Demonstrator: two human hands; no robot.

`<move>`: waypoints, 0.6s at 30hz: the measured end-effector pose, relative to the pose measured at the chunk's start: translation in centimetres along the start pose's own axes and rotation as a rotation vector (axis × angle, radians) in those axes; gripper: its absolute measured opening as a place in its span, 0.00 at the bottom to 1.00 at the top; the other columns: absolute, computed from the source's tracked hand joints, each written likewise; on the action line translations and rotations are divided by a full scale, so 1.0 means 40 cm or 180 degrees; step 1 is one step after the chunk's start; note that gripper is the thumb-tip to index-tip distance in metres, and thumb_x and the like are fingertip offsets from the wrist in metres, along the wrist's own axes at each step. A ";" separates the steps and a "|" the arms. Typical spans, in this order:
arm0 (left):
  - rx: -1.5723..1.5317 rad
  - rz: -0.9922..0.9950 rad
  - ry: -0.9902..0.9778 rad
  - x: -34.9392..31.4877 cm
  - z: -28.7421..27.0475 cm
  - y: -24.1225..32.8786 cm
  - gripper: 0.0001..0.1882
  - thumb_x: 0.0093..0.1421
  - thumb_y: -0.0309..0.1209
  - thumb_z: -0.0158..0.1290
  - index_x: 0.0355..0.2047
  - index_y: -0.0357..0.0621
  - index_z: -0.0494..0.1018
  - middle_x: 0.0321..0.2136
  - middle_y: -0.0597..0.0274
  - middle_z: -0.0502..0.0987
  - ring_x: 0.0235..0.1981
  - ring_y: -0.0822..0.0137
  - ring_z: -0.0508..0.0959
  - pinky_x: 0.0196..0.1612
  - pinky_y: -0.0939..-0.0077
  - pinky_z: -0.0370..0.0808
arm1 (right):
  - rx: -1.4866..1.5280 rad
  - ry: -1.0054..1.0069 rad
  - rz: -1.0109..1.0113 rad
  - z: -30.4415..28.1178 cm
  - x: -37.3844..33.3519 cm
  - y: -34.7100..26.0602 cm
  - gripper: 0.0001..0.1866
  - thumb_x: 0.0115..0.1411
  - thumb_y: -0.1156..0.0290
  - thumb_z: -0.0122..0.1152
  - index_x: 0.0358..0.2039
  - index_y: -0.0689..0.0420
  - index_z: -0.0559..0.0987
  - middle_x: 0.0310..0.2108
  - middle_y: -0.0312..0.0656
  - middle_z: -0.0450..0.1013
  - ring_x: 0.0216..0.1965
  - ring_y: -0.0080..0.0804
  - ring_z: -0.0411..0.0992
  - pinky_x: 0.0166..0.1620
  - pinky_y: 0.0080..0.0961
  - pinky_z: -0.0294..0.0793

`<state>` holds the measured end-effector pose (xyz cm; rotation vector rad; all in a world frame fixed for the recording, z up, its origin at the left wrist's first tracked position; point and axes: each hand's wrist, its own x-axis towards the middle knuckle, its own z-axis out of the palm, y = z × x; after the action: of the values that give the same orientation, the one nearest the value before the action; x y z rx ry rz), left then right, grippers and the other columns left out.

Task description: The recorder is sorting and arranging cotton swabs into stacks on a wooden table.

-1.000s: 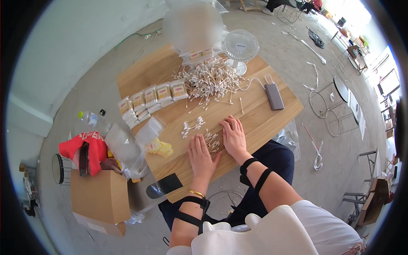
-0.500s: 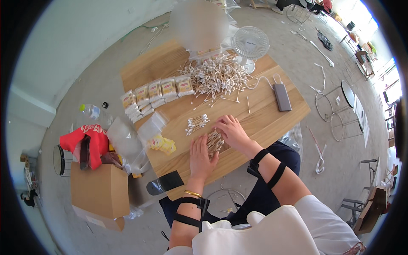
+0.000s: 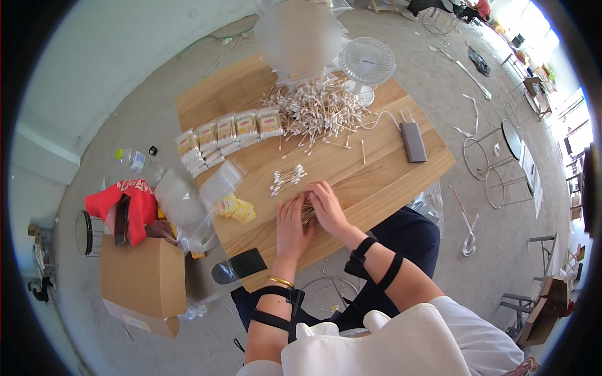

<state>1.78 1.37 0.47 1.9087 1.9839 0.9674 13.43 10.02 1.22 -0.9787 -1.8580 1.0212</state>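
A bundle of cotton swabs [image 3: 308,212] lies on the wooden table, mostly hidden between my hands. My left hand [image 3: 291,222] wraps its left side. My right hand [image 3: 326,208] closes over it from the right, fingers curled down. Just beyond my fingers lies a smaller group of cotton swabs [image 3: 288,178], roughly side by side. A big loose heap of cotton swabs [image 3: 323,113] covers the far part of the table. Left of the heap stand filled swab packs [image 3: 237,130] in a row. Yellow printed cards [image 3: 235,208] and clear plastic bags [image 3: 222,183] lie left of my left hand.
A small fan [image 3: 367,62] stands at the far edge, cabled to a grey power bank [image 3: 413,142] on the right. A dark flat object [image 3: 248,266] sits at the near left corner. A cardboard box [image 3: 143,276] and a red bag [image 3: 130,207] are left of the table.
My right hand has moved left and closed in over the swab bundle, now covering most of it. My left hand has shifted slightly and stays against the bundle.
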 end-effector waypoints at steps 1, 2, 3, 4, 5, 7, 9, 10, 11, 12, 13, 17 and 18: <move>-0.0042 0.0002 -0.0015 0.000 0.000 -0.001 0.37 0.53 0.30 0.61 0.63 0.42 0.61 0.57 0.50 0.70 0.62 0.49 0.67 0.71 0.47 0.53 | 0.0172 -0.0128 -0.0034 0.022 0.004 -0.009 0.11 0.66 0.77 0.46 0.44 0.61 0.76 0.43 0.49 0.71 0.48 0.48 0.70 0.53 0.35 0.70; -0.0085 0.0003 -0.0029 0.001 0.001 -0.002 0.38 0.53 0.32 0.61 0.64 0.41 0.61 0.57 0.51 0.71 0.62 0.50 0.66 0.71 0.46 0.53 | 0.0326 -0.0204 0.0023 0.037 -0.002 -0.019 0.11 0.67 0.76 0.45 0.45 0.62 0.76 0.42 0.49 0.71 0.48 0.48 0.70 0.53 0.34 0.70; -0.0078 -0.0012 -0.0026 0.002 -0.001 -0.004 0.38 0.53 0.32 0.61 0.64 0.41 0.61 0.57 0.51 0.71 0.62 0.50 0.66 0.71 0.46 0.53 | 0.0335 -0.0217 0.0023 0.041 -0.003 -0.022 0.11 0.67 0.76 0.45 0.45 0.62 0.76 0.42 0.49 0.71 0.48 0.48 0.70 0.53 0.34 0.70; -0.0128 -0.0010 -0.0047 0.002 -0.001 -0.004 0.38 0.52 0.32 0.61 0.63 0.41 0.61 0.57 0.50 0.70 0.62 0.50 0.66 0.71 0.46 0.52 | 0.0390 -0.0123 0.0099 0.044 -0.003 -0.024 0.11 0.67 0.76 0.46 0.45 0.61 0.76 0.41 0.49 0.71 0.47 0.48 0.70 0.53 0.34 0.70; -0.0179 -0.0009 -0.0068 0.002 -0.003 -0.005 0.38 0.52 0.32 0.61 0.63 0.41 0.61 0.57 0.50 0.70 0.62 0.50 0.66 0.71 0.45 0.52 | 0.0444 -0.0029 0.0175 0.045 -0.002 -0.026 0.11 0.67 0.76 0.46 0.44 0.61 0.76 0.41 0.49 0.71 0.47 0.48 0.71 0.53 0.34 0.70; -0.0183 -0.0015 -0.0062 0.000 -0.003 -0.004 0.38 0.52 0.31 0.60 0.63 0.41 0.61 0.57 0.49 0.70 0.63 0.50 0.66 0.71 0.45 0.51 | 0.0252 0.0162 0.0120 0.013 0.000 -0.007 0.10 0.67 0.76 0.46 0.44 0.61 0.76 0.40 0.49 0.71 0.46 0.48 0.71 0.52 0.34 0.70; -0.0185 -0.0016 -0.0058 -0.002 -0.010 -0.001 0.38 0.52 0.29 0.59 0.63 0.41 0.61 0.57 0.49 0.70 0.63 0.50 0.65 0.72 0.45 0.50 | -0.0234 0.0352 0.0056 -0.034 0.001 0.006 0.09 0.67 0.76 0.48 0.43 0.60 0.77 0.40 0.49 0.72 0.45 0.48 0.71 0.52 0.35 0.70; -0.0190 -0.0003 -0.0081 -0.001 -0.013 0.002 0.37 0.51 0.27 0.57 0.63 0.41 0.61 0.58 0.49 0.69 0.63 0.49 0.65 0.72 0.45 0.50 | -0.0242 0.0354 0.0055 -0.062 0.000 0.017 0.09 0.67 0.76 0.48 0.43 0.60 0.77 0.40 0.49 0.72 0.45 0.48 0.71 0.52 0.35 0.70; -0.0193 0.0012 -0.0106 -0.001 -0.017 0.006 0.36 0.50 0.25 0.54 0.62 0.40 0.62 0.58 0.48 0.69 0.63 0.48 0.65 0.72 0.45 0.50 | -0.0606 0.0412 -0.0073 -0.089 -0.002 0.026 0.08 0.65 0.77 0.50 0.42 0.59 0.77 0.41 0.49 0.72 0.46 0.50 0.71 0.52 0.37 0.70; -0.0198 0.0018 -0.0109 -0.002 -0.020 0.012 0.36 0.50 0.25 0.54 0.62 0.40 0.62 0.58 0.48 0.69 0.63 0.48 0.65 0.72 0.45 0.50 | -0.0970 0.0471 -0.0200 -0.106 -0.003 0.031 0.07 0.64 0.77 0.52 0.41 0.59 0.77 0.41 0.48 0.72 0.47 0.51 0.70 0.52 0.39 0.70; -0.0188 0.0048 -0.0096 -0.003 -0.022 0.018 0.36 0.49 0.24 0.53 0.62 0.40 0.61 0.58 0.48 0.69 0.64 0.49 0.65 0.72 0.45 0.50 | -0.0974 0.0479 -0.0196 -0.112 -0.004 0.034 0.07 0.64 0.77 0.52 0.41 0.59 0.77 0.41 0.48 0.72 0.47 0.51 0.70 0.52 0.39 0.70; 0.0063 0.0124 -0.0277 0.000 -0.047 -0.018 0.37 0.49 0.22 0.51 0.63 0.38 0.59 0.59 0.46 0.67 0.65 0.48 0.63 0.73 0.44 0.48 | -0.1286 0.0396 -0.0272 -0.112 -0.007 0.033 0.08 0.62 0.78 0.54 0.41 0.58 0.76 0.44 0.46 0.70 0.50 0.49 0.68 0.54 0.40 0.69; 0.0085 0.0131 -0.0278 0.011 -0.055 -0.029 0.37 0.49 0.22 0.51 0.63 0.38 0.59 0.59 0.46 0.67 0.65 0.48 0.63 0.73 0.44 0.48 | -0.1424 0.0334 -0.0311 -0.107 -0.001 0.035 0.09 0.61 0.78 0.54 0.42 0.58 0.76 0.45 0.46 0.70 0.51 0.49 0.68 0.55 0.40 0.69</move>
<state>-0.51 1.22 1.57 1.9781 1.9254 0.8563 17.60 11.74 1.54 -1.1568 -2.0665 0.4911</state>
